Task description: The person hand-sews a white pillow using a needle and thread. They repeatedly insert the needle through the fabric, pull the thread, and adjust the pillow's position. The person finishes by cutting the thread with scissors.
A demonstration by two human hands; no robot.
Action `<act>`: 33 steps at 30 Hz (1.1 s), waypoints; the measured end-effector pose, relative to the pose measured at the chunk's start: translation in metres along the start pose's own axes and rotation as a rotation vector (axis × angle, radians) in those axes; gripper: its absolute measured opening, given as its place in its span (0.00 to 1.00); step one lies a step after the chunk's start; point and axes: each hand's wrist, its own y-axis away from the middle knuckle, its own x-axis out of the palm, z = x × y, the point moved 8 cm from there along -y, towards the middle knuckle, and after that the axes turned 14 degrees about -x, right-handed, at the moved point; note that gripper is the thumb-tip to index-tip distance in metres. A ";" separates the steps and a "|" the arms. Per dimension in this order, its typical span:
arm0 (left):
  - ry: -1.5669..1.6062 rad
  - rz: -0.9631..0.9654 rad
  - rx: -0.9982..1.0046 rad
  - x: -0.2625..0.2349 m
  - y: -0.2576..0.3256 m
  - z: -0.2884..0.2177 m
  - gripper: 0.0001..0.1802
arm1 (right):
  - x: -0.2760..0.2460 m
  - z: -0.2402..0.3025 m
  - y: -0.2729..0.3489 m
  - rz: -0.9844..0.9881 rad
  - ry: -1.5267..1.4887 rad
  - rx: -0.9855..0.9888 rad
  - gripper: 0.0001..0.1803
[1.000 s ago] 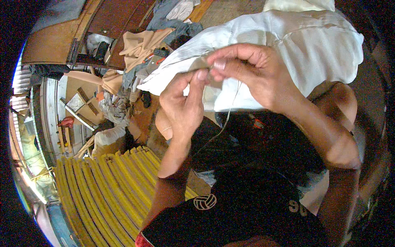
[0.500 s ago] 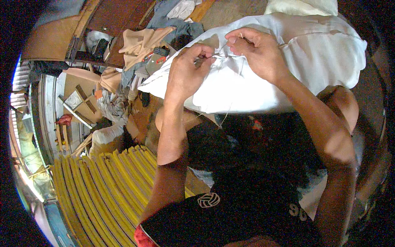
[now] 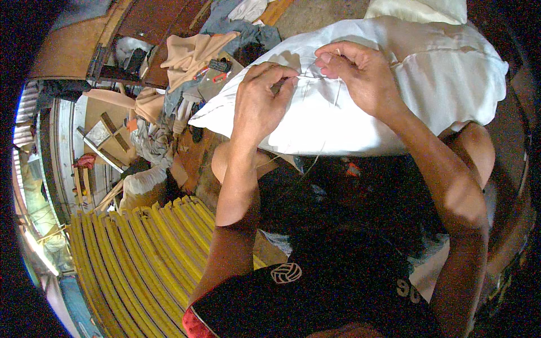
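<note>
i see the white pillow [image 3: 360,107] lying across my lap and knees, plump, its cloth smooth with a few soft creases and a seam line near the top where my fingers meet. my left hand [image 3: 260,101] rests on it with fingertips pinched nearly closed on the fabric at that seam, and my right hand [image 3: 360,73] is curled just beside it, thumb and forefinger pressed together on what looks like a thin thread or needle, too fine to tell which. beyond lie heaped clothes [image 3: 191,50] and yellow slats [image 3: 135,265]
</note>
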 end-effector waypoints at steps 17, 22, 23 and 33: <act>0.005 -0.008 0.029 0.001 -0.002 -0.002 0.05 | 0.001 -0.007 -0.003 -0.030 -0.030 -0.016 0.17; 0.005 -0.014 0.035 0.002 -0.002 -0.002 0.05 | 0.002 -0.005 -0.004 -0.029 -0.049 0.027 0.17; 0.002 -0.012 0.036 0.002 -0.002 -0.003 0.05 | 0.002 -0.006 -0.004 -0.028 -0.053 0.020 0.17; 0.005 -0.020 0.044 0.002 -0.001 -0.003 0.04 | 0.004 -0.006 -0.004 -0.029 -0.036 -0.016 0.17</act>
